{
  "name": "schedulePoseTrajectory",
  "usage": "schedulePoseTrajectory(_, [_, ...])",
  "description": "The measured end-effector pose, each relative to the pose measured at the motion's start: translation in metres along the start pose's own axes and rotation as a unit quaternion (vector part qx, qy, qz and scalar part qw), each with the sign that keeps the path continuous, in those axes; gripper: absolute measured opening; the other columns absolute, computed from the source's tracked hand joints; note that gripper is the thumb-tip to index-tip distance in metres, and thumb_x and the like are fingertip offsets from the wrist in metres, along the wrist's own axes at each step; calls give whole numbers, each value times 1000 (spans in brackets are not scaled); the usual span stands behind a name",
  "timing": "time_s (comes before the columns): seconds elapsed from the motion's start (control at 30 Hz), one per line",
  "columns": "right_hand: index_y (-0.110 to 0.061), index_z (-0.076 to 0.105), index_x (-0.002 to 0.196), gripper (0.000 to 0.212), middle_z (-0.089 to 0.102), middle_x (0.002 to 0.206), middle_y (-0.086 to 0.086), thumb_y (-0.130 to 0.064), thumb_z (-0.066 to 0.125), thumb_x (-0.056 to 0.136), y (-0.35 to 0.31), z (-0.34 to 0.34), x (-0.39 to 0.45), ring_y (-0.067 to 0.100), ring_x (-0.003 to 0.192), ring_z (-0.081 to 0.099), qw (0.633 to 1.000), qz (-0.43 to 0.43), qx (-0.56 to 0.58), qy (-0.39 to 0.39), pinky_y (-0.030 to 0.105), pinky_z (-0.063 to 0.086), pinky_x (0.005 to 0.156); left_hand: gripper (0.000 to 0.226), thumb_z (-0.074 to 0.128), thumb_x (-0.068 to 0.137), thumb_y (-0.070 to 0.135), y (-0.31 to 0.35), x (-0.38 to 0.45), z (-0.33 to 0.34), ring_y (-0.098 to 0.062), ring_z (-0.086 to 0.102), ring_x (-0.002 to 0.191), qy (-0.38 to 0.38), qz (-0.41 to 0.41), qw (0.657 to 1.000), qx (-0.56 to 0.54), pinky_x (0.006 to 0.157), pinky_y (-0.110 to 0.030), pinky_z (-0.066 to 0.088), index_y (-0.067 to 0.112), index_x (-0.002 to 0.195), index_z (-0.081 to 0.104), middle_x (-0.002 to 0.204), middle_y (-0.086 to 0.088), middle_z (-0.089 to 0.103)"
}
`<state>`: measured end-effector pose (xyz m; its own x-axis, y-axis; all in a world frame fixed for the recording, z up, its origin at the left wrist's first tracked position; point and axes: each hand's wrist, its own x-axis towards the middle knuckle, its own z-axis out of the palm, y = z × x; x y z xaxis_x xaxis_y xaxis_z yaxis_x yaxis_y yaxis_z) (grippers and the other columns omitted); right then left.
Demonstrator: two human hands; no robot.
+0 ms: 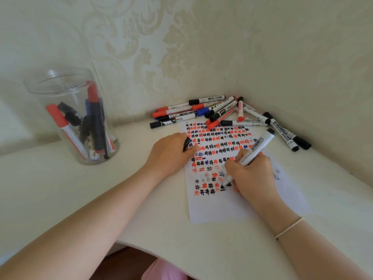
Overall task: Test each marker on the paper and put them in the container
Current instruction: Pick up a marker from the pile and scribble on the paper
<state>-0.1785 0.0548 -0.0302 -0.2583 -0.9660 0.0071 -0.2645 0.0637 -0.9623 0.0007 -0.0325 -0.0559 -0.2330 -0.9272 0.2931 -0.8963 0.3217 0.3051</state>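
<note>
**Marker under test: light, stiff, and best held low on the barrel**

Marker [249, 156] is being gripped by the right hand [252, 174], fingers curled round the lower part of the white barrel, its black tip touching the paper [218, 209] at about five o'clock from the sheet's middle; the sheet is already carrying rows of red, black and blue hash marks; the left hand [169, 154] is resting on the paper's left edge at nine o'clock, curled round what looks like the black cap [187, 143].

Judging by its look, the marker is going to handle as a light, rigid plastic tube, smooth and a little slippery; taking hold near the tip is giving control for writing, while mid-barrel would suit carrying it; the felt tip is the one soft part, so light pressure seems wise. The paper is thin and apt to slide, which is why the left hand is pinning it.

The pile of markers [222, 113] is lying at twelve o'clock against the wall corner; the container [60, 85], a clear jar, is standing well apart at ten o'clock, already holding several markers upright or leaning; it looks light and liable to tip if a marker is dropped in roughly.
</note>
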Motion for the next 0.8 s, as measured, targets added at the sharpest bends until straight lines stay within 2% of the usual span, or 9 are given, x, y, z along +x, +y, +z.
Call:
schedulePoseTrajectory(0.07, [-7,43,61,26,56,65,28,1,59,80,1,0,0,21,42,45,1000,-1,-5,-7,17,37,36,41,45,93,53,1,0,0,-11,41,57,-3,-2,1000,2,51,-27,29,23,67,36,66,4,46])
schedulePoseTrajectory(0.2, [-8,40,60,29,46,50,10,2,59,79,2,-1,0,16,39,39,1000,-3,0,-2,20,34,38,41,45,93,52,2,0,-1,-11,41,56,-4,-2,1000,-1,51,-27,28,22,67,36,66,4,45])
schedulePoseTrajectory(0.27, [-8,39,60,29,41,52,8,2,59,79,2,0,1,19,42,37,1000,-5,6,8,21,35,39,40,45,94,51,2,-1,-2,-11,40,56,-5,-2,1000,-1,50,-27,27,22,67,36,65,5,45])
schedulePoseTrajectory(0.43, [-9,39,60,30,42,56,10,1,59,80,3,1,2,18,46,38,1000,-16,-23,2,18,34,39,39,43,96,48,4,-3,-4,-10,41,56,-1,9,1000,-13,50,-27,27,24,66,33,65,5,44])
schedulePoseTrajectory(0.5, [-9,41,62,30,43,53,9,2,60,81,2,-1,5,17,41,38,1000,7,25,2,21,35,39,37,38,99,44,6,-5,-6,-10,43,57,5,22,999,-40,51,-27,29,24,68,34,67,5,45])
schedulePoseTrajectory(0.6, [-8,50,70,25,55,54,5,-13,70,83,-11,-5,15,12,37,45,991,37,128,-11,21,41,39,28,35,101,34,8,-8,-10,-13,48,62,5,43,996,-75,54,-29,34,20,77,41,72,3,49])
schedulePoseTrajectory(0.73, [-4,64,83,11,67,68,4,-12,72,81,-39,-1,36,16,61,64,965,35,255,-56,28,57,65,26,35,101,39,8,-9,-11,-8,48,63,-7,64,994,-85,56,-25,37,20,86,43,76,7,49])
schedulePoseTrajectory(0.8, [-3,65,85,7,68,70,6,-10,66,87,-48,5,44,17,62,65,954,46,290,-54,29,58,65,27,36,100,43,7,-9,-12,-6,48,63,-13,68,994,-80,56,-23,39,20,91,45,76,10,49])
